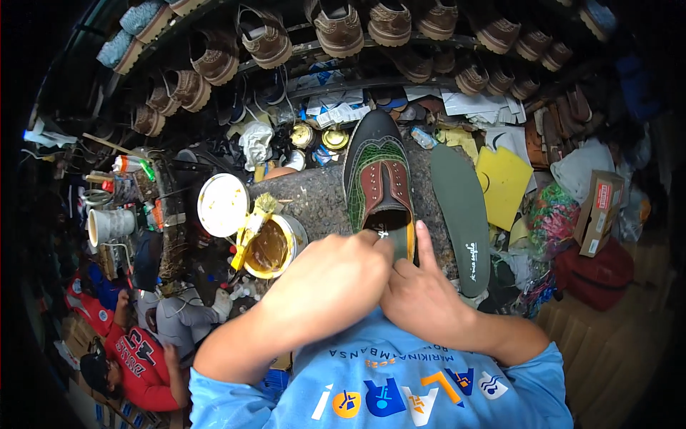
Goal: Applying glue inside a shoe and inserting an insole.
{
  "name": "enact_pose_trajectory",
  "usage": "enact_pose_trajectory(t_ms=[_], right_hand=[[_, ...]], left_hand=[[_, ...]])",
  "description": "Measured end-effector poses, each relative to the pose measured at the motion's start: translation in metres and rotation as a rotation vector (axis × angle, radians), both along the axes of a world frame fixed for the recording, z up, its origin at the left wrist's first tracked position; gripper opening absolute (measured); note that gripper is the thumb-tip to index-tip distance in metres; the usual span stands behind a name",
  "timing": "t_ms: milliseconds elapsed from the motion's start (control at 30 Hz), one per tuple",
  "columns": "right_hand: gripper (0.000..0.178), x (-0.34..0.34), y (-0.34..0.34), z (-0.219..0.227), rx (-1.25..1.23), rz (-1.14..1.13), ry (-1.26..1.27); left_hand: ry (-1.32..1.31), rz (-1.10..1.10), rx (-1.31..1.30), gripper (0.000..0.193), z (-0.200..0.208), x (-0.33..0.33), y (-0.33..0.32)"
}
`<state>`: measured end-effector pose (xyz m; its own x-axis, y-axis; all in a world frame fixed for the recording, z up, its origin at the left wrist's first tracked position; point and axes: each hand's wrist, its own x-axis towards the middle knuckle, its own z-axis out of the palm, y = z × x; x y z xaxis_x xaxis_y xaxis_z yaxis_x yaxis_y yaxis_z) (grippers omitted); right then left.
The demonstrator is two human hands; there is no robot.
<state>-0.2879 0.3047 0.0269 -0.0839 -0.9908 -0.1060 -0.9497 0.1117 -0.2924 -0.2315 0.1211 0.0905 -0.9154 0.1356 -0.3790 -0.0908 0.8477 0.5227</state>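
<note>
A leather brogue shoe (384, 179) lies toe away from me on the dark work surface, with a black toe, green textured sides and a reddish-brown eyelet panel. Part of a dark green insole (401, 245) shows inside its heel opening. My left hand (336, 275) is closed at that opening, its fingers curled in over the insole; the fingertips are hidden. Around the heel, my right hand (421, 289) grips the shoe, with its index finger stretched up along the right side. A second green insole (461, 214) lies flat just right of the shoe.
An open glue tub (294, 239) with a yellow-handled brush (250, 232) across it stands left, beside a white lid (223, 205). Yellow sheets (504, 186) lie right of the loose insole. Brown shoes (336, 28) line racks behind. A co-worker in red (146, 361) sits lower left.
</note>
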Motion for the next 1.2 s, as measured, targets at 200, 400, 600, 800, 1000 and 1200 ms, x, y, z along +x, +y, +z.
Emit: enact_pose_trajectory(t_ms=[200, 400, 600, 800, 1000, 1200], right_hand=[[0.024, -0.04, -0.01, 0.036, -0.046, 0.006, 0.003], [0.029, -0.055, -0.031, 0.037, 0.212, 0.14, 0.029], [0.05, -0.127, -0.062, 0.039, -0.217, -0.173, -0.282], [0.09, -0.168, -0.085, -0.059, -0.185, -0.136, -0.045], [0.094, -0.167, -0.079, -0.059, -0.116, -0.17, -0.045], [0.09, -0.157, -0.074, -0.04, -0.106, -0.22, -0.117]], left_hand=[[0.004, -0.08, 0.043, 0.018, -0.011, 0.027, -0.001], [-0.039, -0.148, 0.032, 0.012, -0.04, 0.025, 0.017], [0.041, -0.097, 0.119, 0.013, -0.047, 0.031, 0.015], [0.068, -0.033, 0.201, 0.015, -0.05, 0.034, 0.015], [0.044, -0.016, 0.184, 0.015, -0.049, 0.032, 0.016], [0.035, -0.019, 0.168, 0.014, -0.048, 0.031, 0.017]])
